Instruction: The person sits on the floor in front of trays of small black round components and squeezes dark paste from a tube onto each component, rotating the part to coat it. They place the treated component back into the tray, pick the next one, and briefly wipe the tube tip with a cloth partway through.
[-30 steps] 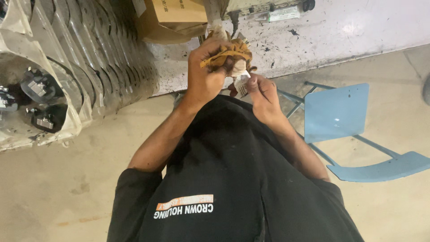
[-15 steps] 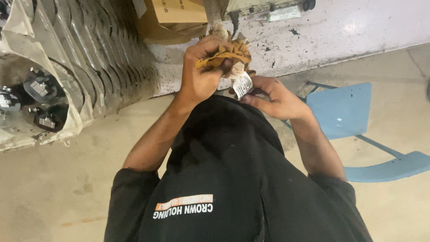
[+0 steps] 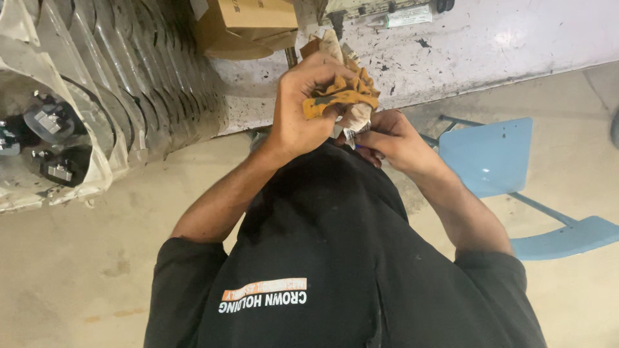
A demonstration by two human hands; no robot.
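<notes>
The left hand (image 3: 300,106) is closed around a crumpled orange-yellow rag (image 3: 342,96), holding it up in front of the chest, above the dark shirt (image 3: 335,258). The right hand (image 3: 390,138) sits just beside and below it, fingers pinched on a small pale piece (image 3: 354,122) that hangs from the bundle; what this piece is cannot be told. Both hands touch the bundle, over the concrete floor (image 3: 77,270) near the foot of a scuffed white wall (image 3: 490,38). A cardboard box (image 3: 248,26) stands by the wall's base. Plastic-wrapped metal parts (image 3: 58,122) lie at the left; a blue chair (image 3: 496,161) stands at the right.
</notes>
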